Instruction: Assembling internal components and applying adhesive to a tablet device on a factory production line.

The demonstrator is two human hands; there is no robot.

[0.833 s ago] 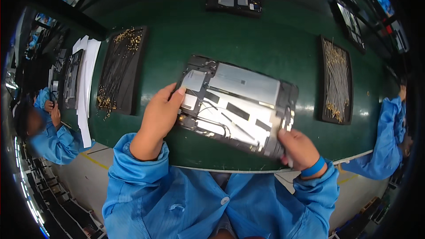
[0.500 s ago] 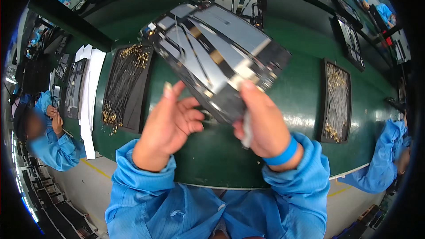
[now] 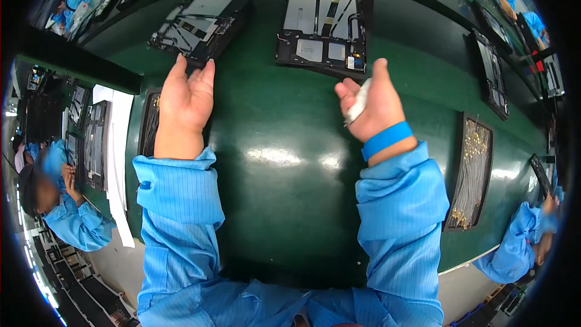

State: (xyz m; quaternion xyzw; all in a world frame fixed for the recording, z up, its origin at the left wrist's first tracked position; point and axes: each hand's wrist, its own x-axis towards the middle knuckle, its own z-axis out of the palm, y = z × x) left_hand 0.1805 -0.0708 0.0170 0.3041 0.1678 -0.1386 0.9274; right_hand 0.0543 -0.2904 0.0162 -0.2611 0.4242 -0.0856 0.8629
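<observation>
1. the left hand [image 3: 184, 100] is reaching forward over the glossy dark green worktop [image 3: 272, 163], its fingers stretched out flat and released, gripping nothing.
2. its fingertips are lying at the near edge of a dark rectangular opened tablet chassis with silver plates and black flat cables [image 3: 200, 21], which is sitting tilted at the far left of the worktop; whether they are actually touching it cannot be told.
3. the right hand [image 3: 372, 106], wearing a bright blue wristband [image 3: 387, 139], is hovering just in front of a second dark rectangular opened tablet chassis with grey panels [image 3: 324, 21], which is lying flat at the far middle of the worktop.
4. the right fingers are curling in, clenched around a small white wad of cloth or paper [image 3: 357, 103]; the thumb is pointing up toward the second chassis without touching it.
5. a black tray of thin gold-tipped wires [image 3: 472, 175] is lying well to the right of the right forearm.
6. another black tray [image 3: 148, 124] is showing just beside the left wrist, partly hidden by it.
7. both forearms are covered by light blue striped sleeves [image 3: 181, 194].
8. a person in a blue coat [image 3: 66, 212] is sitting at the far left edge, and another [image 3: 520, 242] at the lower right.
</observation>
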